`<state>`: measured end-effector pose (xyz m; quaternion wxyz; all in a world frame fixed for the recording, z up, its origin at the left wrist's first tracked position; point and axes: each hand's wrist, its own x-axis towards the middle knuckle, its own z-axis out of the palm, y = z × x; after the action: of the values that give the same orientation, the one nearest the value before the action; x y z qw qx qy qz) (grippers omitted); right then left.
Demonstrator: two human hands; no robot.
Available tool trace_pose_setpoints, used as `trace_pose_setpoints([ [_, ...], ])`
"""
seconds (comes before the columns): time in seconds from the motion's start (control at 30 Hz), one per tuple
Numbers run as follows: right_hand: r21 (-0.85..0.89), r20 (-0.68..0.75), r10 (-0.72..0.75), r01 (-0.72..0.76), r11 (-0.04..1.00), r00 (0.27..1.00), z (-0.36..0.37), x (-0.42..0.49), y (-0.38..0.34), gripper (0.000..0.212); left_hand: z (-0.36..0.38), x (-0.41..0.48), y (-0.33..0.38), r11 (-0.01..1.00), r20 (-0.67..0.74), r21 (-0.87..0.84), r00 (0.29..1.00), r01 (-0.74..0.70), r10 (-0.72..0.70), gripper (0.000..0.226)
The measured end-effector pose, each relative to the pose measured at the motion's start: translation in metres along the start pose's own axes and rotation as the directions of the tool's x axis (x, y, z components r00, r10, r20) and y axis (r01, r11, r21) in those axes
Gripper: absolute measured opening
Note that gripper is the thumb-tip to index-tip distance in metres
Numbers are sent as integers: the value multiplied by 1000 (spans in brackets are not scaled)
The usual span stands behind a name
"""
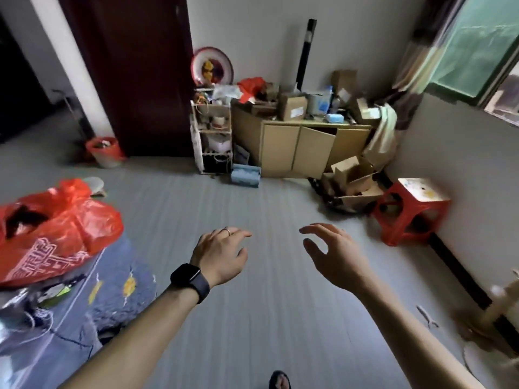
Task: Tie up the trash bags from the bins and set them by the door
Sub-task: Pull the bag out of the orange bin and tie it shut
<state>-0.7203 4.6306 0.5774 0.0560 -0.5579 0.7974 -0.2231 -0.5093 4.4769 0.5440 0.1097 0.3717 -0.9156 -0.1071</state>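
1. On the far left, a red bag (56, 228) lies on the blue blanket (92, 299). Its top is open and floppy, so I think it is not tied yet. It is near your left arm, so it may be the easy one to grab first.
2. Farther back, a small bin (105, 155) stands on the floor, just beside the dark door (140, 74). A red bag is folded over its rim. That keeps the bag open so trash can drop in. This bag is not tied either.
3. Your left hand (222, 256), the one with the watch (191, 282), is out in front of you over the floor. Its fingers are loose and a little bent. It holds nothing.
4. Your right hand (334, 256) is out in front too, with fingers spread and softly curved. It is empty. Both hands look ready to reach, but neither touches a bag.
5. On the right, a red stool (410, 211) stands by the wall. It is well away from the bags.
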Motion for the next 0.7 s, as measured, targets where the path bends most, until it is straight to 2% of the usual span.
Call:
trace_pose_setpoints([
  [0.1, 13, 34, -107, 107, 994, 994, 28, 89, -7, 26, -1, 53, -47, 996, -30, 15, 996, 88, -88, 44],
  [0.27, 48, 82, -233, 229, 972, 969, 59, 217, -18, 27, -12, 124, -119, 969, -91, 17, 965, 247, -245, 46],
  [0.43, 124, 133, -368, 353, 927, 920, 93, 357, -48, 25, -35, 199, -201, 910, -192, 4, 893, 415, -406, 49],
  [0.7, 183, 191, -493, 463, 867, 849, 169, 540, -108, 25, -49, 296, -336, 840, -239, 29, 820, 541, -520, 49],
])
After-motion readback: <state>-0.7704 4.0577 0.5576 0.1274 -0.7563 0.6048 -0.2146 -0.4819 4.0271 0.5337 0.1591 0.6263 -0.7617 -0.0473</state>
